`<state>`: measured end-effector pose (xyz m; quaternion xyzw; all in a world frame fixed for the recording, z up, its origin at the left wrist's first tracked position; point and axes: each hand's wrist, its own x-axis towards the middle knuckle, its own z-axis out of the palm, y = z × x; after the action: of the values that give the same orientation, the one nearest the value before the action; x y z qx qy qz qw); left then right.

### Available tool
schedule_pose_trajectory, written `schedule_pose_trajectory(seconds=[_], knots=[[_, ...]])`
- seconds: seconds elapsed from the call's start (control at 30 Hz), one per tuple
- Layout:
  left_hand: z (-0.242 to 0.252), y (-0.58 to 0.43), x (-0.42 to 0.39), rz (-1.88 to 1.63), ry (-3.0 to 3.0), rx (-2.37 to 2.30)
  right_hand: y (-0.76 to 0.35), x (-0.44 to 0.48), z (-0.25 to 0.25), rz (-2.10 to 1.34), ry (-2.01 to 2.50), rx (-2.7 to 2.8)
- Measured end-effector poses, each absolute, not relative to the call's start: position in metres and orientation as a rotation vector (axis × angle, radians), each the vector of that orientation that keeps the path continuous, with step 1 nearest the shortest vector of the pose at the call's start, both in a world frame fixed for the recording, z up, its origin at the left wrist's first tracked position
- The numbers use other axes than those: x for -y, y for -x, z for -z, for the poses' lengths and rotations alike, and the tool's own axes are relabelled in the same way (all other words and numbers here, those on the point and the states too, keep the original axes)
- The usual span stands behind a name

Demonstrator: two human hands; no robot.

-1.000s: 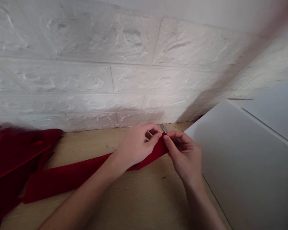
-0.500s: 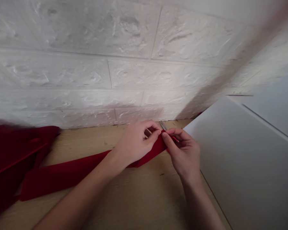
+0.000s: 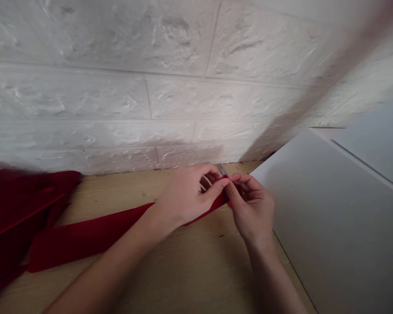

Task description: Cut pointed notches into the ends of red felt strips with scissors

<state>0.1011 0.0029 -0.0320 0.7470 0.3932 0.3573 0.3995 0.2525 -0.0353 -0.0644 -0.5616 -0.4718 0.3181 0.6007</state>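
Note:
A long strip of dark red fabric (image 3: 85, 237) runs across the wooden surface from the left up to both hands. My left hand (image 3: 191, 194) pinches the strip's far end between thumb and fingers. Right beside it, my right hand (image 3: 252, 203) pinches the same end, and the two thumbs touch or nearly touch. Just behind the fingertips lies a slim metal tool, perhaps scissors blades (image 3: 222, 169); most of it is hidden. Something bright red shows partly under my right fingers, too covered to name.
A heap of dark red fabric (image 3: 22, 209) lies on the left of the wooden surface (image 3: 196, 270). White brick-patterned wall (image 3: 170, 100) rises behind. A white panel or box (image 3: 334, 218) stands close on the right. Small dark red scraps lie near the wall.
My left hand has moved slightly right along the strip, bringing its thumb against the right thumb. The right hand has barely moved, and the fabric heap stays in place.

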Motion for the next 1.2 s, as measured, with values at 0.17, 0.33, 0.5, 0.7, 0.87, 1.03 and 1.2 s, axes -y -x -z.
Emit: schedule_pose_trajectory(seconds=[0.17, 0.33, 0.5, 0.7, 0.87, 1.03, 1.2], knots=[[0.033, -0.1, -0.004, -0.92, -1.881, -1.011, -0.258, 0.036, 0.066, -0.768, 1.265, 1.113], [0.028, -0.091, -0.01, -0.911, -1.759, -1.082, -0.269, 0.036, 0.068, -0.831, 1.222, 1.139], [0.024, -0.084, -0.017, -0.914, -1.675, -1.089, -0.271, 0.035, 0.064, -0.854, 1.248, 1.172], [0.025, -0.084, -0.018, -0.93, -1.646, -1.104, -0.268, 0.035, 0.069, -0.771, 1.252, 1.195], [0.025, -0.086, -0.013, -0.967, -1.678, -1.104, -0.271, 0.039, 0.074, -0.588, 1.35, 1.426], [0.021, -0.089, -0.006, -0.867, -1.715, -1.038, -0.278, 0.034, 0.058, -0.149, 1.265, 1.79], [0.018, -0.09, -0.004, -0.826, -1.711, -0.951, -0.276, 0.019, 0.034, 0.012, 1.323, 2.122]])
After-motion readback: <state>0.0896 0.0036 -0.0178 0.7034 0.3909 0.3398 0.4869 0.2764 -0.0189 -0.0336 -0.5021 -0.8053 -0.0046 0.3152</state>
